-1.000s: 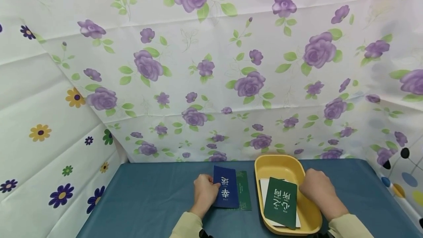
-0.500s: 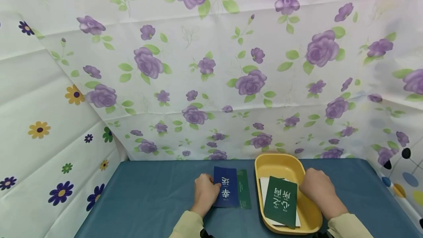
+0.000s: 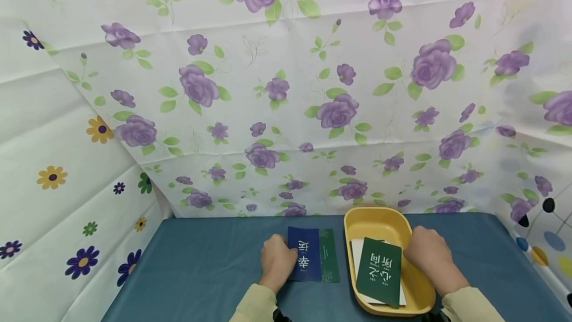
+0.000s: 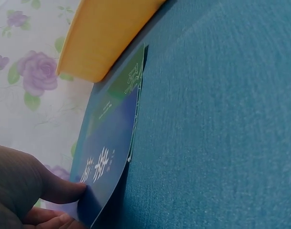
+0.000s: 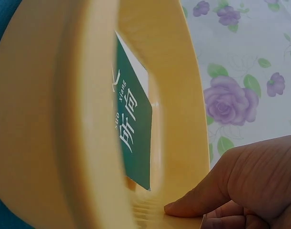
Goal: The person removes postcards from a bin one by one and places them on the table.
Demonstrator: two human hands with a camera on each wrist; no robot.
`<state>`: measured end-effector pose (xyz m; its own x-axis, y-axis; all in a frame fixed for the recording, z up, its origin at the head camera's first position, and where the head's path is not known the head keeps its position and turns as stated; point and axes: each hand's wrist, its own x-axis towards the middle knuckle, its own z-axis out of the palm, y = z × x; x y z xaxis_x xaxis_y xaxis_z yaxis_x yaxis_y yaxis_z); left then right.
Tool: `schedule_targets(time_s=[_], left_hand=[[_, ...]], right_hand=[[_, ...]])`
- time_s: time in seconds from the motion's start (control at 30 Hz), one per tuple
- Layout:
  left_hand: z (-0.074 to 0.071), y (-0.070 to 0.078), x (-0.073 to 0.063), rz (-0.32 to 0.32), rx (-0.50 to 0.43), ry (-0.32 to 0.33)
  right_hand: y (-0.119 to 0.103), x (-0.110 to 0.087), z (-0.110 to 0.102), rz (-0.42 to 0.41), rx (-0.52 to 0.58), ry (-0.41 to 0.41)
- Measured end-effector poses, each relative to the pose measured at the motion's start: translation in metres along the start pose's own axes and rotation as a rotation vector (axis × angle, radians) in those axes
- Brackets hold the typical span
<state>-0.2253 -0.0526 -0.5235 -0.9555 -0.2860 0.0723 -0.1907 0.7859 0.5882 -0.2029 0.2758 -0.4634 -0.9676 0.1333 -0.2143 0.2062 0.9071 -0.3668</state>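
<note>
My left hand (image 3: 276, 261) pinches the near-left edge of a blue card (image 3: 311, 257) with white characters, thumb on top and fingers beneath. The blue card overlaps a green card (image 3: 329, 257), whose strip shows along its right side. In the left wrist view the pinched corner of the blue card (image 4: 105, 171) is raised off the cloth, while its far end lies on the green card. My right hand (image 3: 429, 257) grips the right rim of a yellow basin (image 3: 375, 218); its thumb (image 5: 188, 205) lies inside the rim. Inside sits another green card (image 3: 380, 272) with white characters.
White sheets (image 3: 356, 252) lie beneath the green card in the basin. A blue-green cloth (image 3: 214, 267) covers the table. Behind it rises a flowered curtain (image 3: 250, 113), and another patterned sheet (image 3: 58, 212) hangs at the left.
The blue card has come down flatter and lines up more closely with the green card under it. The right hand and basin stay in place.
</note>
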Motion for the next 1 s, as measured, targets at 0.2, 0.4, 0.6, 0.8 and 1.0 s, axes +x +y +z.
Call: schedule_targets(time_s=[0.2,0.4,0.6,0.8,1.0], left_hand=[[0.0013,-0.0007,0.0009,-0.005,0.057,-0.005],[0.0008,-0.0005,-0.0002,-0.007,0.080,-0.011],[0.0022,-0.0009,-0.0005,0.001,0.095,0.002],[0.0014,0.0010,0.0001,0.000,0.107,0.004],[0.0012,0.0018,-0.0005,-0.005,0.098,0.009]], right_hand=[[-0.0003,0.0003,0.0004,0.001,-0.010,0.003],[-0.0013,0.0000,0.0010,0.007,-0.010,0.004],[-0.0016,-0.0003,0.0005,0.012,-0.009,0.003],[-0.0005,0.0010,0.0010,0.014,-0.007,0.004],[-0.0001,0.0022,0.0016,0.011,-0.010,0.015]])
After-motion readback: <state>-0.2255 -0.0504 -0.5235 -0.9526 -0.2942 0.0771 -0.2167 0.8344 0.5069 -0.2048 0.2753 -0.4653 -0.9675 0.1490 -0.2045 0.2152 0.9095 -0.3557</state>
